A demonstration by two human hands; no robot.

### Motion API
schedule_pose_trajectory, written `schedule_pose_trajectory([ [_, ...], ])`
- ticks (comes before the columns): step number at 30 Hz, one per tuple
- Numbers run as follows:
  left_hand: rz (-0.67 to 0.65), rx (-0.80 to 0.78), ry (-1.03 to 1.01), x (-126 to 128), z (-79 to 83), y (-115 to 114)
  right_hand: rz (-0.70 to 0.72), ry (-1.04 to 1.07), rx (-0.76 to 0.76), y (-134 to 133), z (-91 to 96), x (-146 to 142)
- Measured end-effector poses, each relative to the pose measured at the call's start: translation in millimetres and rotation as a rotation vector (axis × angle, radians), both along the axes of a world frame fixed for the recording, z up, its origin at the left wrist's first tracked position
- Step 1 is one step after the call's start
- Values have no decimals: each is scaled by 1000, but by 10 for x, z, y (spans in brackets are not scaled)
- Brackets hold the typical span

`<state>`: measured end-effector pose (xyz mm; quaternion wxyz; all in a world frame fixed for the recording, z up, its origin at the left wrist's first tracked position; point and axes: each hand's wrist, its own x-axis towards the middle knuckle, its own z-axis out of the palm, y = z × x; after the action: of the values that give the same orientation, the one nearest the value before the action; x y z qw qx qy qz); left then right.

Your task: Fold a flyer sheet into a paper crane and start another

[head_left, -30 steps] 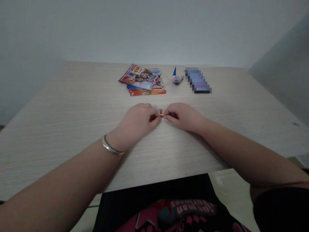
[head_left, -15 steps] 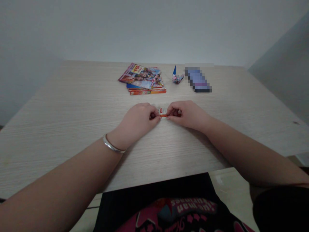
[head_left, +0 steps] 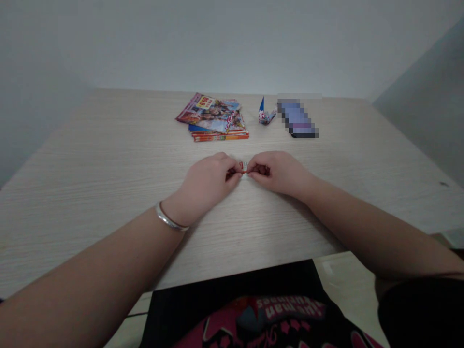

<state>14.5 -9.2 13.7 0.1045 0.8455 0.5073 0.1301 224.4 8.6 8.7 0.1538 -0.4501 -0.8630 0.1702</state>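
Note:
My left hand (head_left: pixel 208 181) and my right hand (head_left: pixel 277 171) rest on the pale wooden table (head_left: pixel 108 164), fingertips meeting at its middle. Both pinch a small folded piece of red and white printed paper (head_left: pixel 243 166) between thumb and fingers. Most of the paper is hidden inside the fingers. A silver bangle (head_left: pixel 168 220) circles my left wrist.
A stack of colourful printed paper sheets (head_left: pixel 213 118) lies at the back centre. To its right stands a small folded paper figure with a blue point (head_left: pixel 266 114), then a dark phone (head_left: pixel 297 119). A wall runs behind the table.
My hands have drawn closer together, so less of the small paper shows between the fingertips than half a second ago. The things at the back have not moved.

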Motion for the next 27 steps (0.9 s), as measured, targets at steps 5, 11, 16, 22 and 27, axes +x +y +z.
schedule_pose_trajectory([
  [5, -12, -6, 4, -1, -22, 21, -8, -12, -33, 1, 3, -22],
  [11, -22, -7, 5, 1, -18, 24, -140, -34, -139, 16, 15, -37],
  [16, -2, 5, 8, 9, -18, 15, -156, -145, -157, 40, 88, -81],
  [22, 31, 18, 27, 23, -31, 25, -209, -236, -263, 88, 192, -139],
  [27, 28, 21, 34, 42, -24, 28, -181, -292, -269, 99, 239, -140],
])
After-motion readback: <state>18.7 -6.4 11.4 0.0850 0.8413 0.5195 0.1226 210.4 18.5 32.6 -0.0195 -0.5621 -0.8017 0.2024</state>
